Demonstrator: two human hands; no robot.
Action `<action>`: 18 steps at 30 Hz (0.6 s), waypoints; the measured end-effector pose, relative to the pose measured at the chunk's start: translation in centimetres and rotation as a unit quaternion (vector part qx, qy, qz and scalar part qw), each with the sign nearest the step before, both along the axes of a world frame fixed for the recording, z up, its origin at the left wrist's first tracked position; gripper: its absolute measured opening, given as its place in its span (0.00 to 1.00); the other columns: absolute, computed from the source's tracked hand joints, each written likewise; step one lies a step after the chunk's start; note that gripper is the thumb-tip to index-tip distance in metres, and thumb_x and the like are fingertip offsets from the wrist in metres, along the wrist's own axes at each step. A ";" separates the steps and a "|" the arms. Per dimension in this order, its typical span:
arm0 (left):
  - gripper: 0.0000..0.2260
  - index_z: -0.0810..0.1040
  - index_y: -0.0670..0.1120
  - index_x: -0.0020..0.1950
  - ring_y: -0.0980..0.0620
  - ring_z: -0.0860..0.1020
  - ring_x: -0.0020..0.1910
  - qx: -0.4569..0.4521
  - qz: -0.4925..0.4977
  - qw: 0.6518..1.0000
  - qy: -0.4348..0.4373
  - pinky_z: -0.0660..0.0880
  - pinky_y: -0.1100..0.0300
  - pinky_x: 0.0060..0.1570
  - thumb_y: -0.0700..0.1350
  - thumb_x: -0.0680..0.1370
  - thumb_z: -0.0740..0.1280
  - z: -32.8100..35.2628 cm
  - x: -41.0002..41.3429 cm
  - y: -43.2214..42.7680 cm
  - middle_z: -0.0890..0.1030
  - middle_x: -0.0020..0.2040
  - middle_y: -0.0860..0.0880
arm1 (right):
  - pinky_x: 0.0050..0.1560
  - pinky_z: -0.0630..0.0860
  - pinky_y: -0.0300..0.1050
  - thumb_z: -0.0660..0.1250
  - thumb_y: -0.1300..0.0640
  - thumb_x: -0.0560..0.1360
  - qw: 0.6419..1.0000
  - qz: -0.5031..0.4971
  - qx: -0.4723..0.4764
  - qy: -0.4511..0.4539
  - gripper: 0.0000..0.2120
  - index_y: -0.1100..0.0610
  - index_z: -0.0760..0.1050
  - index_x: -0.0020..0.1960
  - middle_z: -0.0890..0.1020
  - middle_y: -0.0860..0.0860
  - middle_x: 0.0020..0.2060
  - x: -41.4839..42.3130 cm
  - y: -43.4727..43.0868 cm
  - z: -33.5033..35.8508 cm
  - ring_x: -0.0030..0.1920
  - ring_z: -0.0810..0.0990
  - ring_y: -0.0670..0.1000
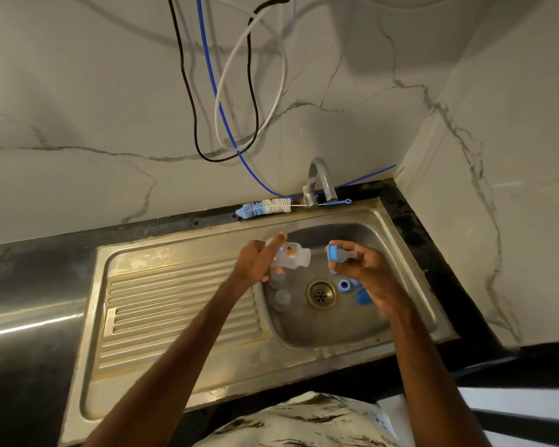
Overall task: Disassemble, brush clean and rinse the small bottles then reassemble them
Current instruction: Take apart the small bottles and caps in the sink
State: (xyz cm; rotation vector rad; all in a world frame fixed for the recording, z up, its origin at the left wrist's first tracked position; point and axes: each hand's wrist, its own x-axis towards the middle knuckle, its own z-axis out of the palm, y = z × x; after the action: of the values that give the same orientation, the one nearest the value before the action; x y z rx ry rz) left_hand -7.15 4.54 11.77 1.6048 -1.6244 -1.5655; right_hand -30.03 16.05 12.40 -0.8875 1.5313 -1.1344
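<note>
My left hand (259, 262) grips a small clear bottle (296, 257) with coloured print, held sideways over the sink basin, its open neck pointing right. A short gap away, my right hand (367, 269) holds a blue collar with a clear teat (336, 253). Loose parts lie in the basin (323, 330): a blue ring (344, 285) and a blue cap (363, 297) to the right of the drain, and two clear pieces (281, 298) to its left. A blue and white bottle brush (265, 208) lies on the rim behind the sink.
The tap (320, 182) stands behind the basin with no water showing. The ribbed drainboard (181, 301) spreads to the left. Black, white and blue cables (239, 91) hang on the marble wall. Dark counter surrounds the sink; a wall corner closes the right side.
</note>
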 end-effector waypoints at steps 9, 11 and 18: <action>0.21 0.74 0.49 0.58 0.56 0.80 0.36 -0.069 -0.146 0.978 -0.133 0.71 0.71 0.25 0.61 0.74 0.74 -1.8 -0.5 0.5 0.79 0.47 0.51 | 0.48 0.83 0.46 0.81 0.55 0.69 0.997 -0.018 0.076 -0.026 0.21 0.55 0.82 0.60 0.86 0.55 0.51 -0.9 -0.1 -1.3 0.49 0.86 0.55; 0.22 0.77 0.50 0.59 0.56 0.80 0.41 -0.095 -0.175 0.967 -0.159 0.71 0.72 0.28 0.60 0.72 0.77 -2.6 -0.4 0.6 0.81 0.50 0.51 | 0.48 0.83 0.48 0.82 0.56 0.67 0.995 -0.037 0.091 -0.018 0.21 0.55 0.83 0.58 0.85 0.54 0.49 -0.8 0.1 -2.0 0.47 0.86 0.54; 0.34 0.69 0.44 0.75 0.42 0.76 0.64 -0.157 -0.199 0.922 -0.293 0.75 0.52 0.60 0.56 0.73 0.74 -8.8 -2.4 6.3 0.78 0.66 0.43 | 0.40 0.82 0.40 0.80 0.59 0.70 0.984 -0.055 0.154 -0.064 0.17 0.57 0.82 0.57 0.86 0.55 0.50 0.3 0.9 -5.9 0.45 0.86 0.50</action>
State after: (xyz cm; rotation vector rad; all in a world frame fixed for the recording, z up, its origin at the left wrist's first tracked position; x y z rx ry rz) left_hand -9.58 10.79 2.93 1.7302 -2.5015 -0.9291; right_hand -29.70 16.92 6.53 -0.5165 1.6109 -0.9765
